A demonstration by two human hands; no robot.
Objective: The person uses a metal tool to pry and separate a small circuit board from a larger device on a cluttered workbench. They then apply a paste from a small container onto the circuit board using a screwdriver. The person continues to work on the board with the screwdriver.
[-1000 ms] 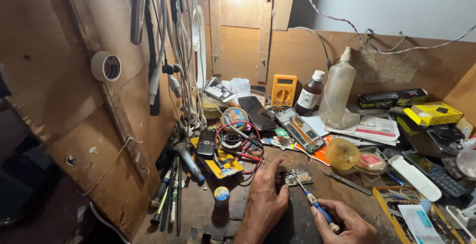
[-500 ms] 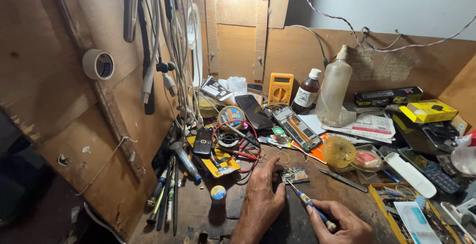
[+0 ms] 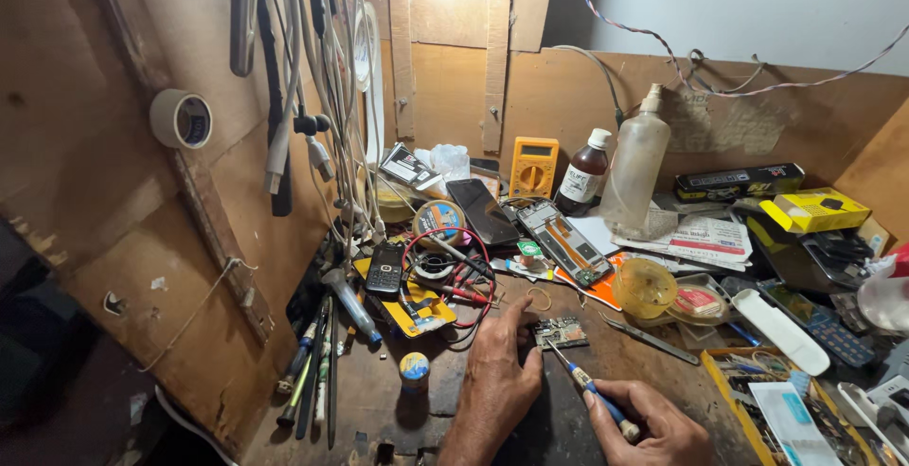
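A small green circuit board (image 3: 561, 332) lies on the dark work mat of a cluttered bench. My left hand (image 3: 497, 376) rests beside it, thumb and fingertips pressing on the board's left edge. My right hand (image 3: 653, 423) grips a small blue-handled screwdriver (image 3: 589, 388). Its metal tip points up and left onto the board's lower edge.
Metal tweezers (image 3: 649, 337) lie right of the board. Behind it are a black keypad phone (image 3: 384, 268), red and black test leads (image 3: 454, 281), a yellow multimeter (image 3: 533, 167), a brown bottle (image 3: 582, 171), a clear plastic bottle (image 3: 636, 170) and opened phones (image 3: 566, 241). Cables hang on the left wooden wall.
The view has dipped and shifted slightly. My hands stay at the board, with the screwdriver tip still on it.
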